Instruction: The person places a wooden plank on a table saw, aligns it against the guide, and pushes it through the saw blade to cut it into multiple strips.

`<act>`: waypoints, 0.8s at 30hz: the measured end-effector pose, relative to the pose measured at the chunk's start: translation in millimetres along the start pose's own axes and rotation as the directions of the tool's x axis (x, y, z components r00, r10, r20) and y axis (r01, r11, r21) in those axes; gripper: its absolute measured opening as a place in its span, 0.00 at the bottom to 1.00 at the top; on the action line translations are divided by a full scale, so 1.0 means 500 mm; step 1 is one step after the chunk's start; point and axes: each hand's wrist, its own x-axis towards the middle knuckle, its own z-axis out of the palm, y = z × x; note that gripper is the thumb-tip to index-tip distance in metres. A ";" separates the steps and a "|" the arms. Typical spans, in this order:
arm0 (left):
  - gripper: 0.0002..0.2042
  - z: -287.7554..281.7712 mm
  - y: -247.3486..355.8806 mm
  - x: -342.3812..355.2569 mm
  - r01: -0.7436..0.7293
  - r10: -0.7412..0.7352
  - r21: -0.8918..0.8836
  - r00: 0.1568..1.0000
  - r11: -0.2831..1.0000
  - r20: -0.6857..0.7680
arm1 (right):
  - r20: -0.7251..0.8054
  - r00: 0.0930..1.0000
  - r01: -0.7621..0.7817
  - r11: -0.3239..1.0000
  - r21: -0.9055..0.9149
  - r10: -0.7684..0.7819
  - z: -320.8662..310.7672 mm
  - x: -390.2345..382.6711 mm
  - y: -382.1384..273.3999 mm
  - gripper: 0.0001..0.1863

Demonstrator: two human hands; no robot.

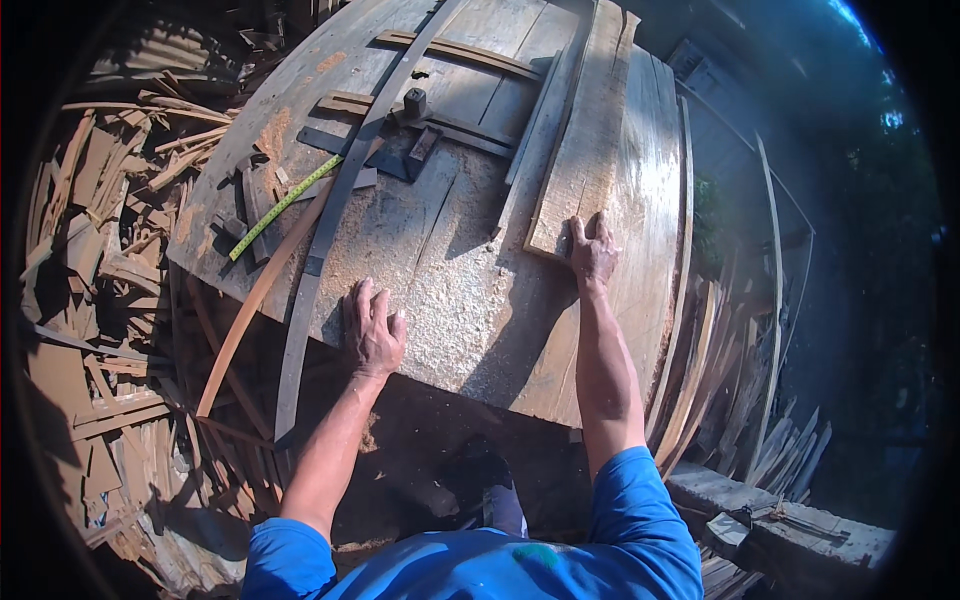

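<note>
The head view on my feed put a long, rough board (590, 130) on the right part of the wooden table (640, 300), lying lengthwise with its near end toward the person. The right hand (595, 252) lay at that near end, by its right corner, thumb parted from the fingers; I could not tell whether it was clamped on the wood or merely resting there. The left hand (374, 335) rested on the table by its near edge, thumb and fingers apart, and I saw nothing in its grasp.

Between the hands I had a pale spread of sawdust (445, 310) over the tabletop. Just left of the board lay a narrower plank (540, 135), and farther left stood a small dark block (414, 103) among thin strips. A long dark strip (345, 190) ran across the table and out past its near edge, as did a reddish-brown strip (255, 305) to its left. Near both, I made out a yellow-green measuring tape (283, 207), stretched out at a slant.

Beyond the table, heaped scrap wood (100, 250) filled the left side, and upright planks (700, 370) stood along the right.
</note>
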 end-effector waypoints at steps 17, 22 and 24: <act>0.22 0.001 0.001 0.001 -0.002 0.002 0.025 1.000 1.000 -0.009 | -0.079 0.997 -0.003 1.000 0.019 0.004 -0.001 0.022 -0.013 0.42; 0.21 0.001 -0.001 0.000 0.018 -0.018 0.002 1.000 1.000 0.019 | -0.074 0.997 0.002 0.999 0.042 0.001 0.004 0.037 -0.013 0.42; 0.21 0.001 -0.002 -0.001 0.018 -0.018 0.005 0.999 1.000 0.028 | -0.082 0.997 0.006 0.999 0.041 -0.003 0.006 0.042 -0.011 0.42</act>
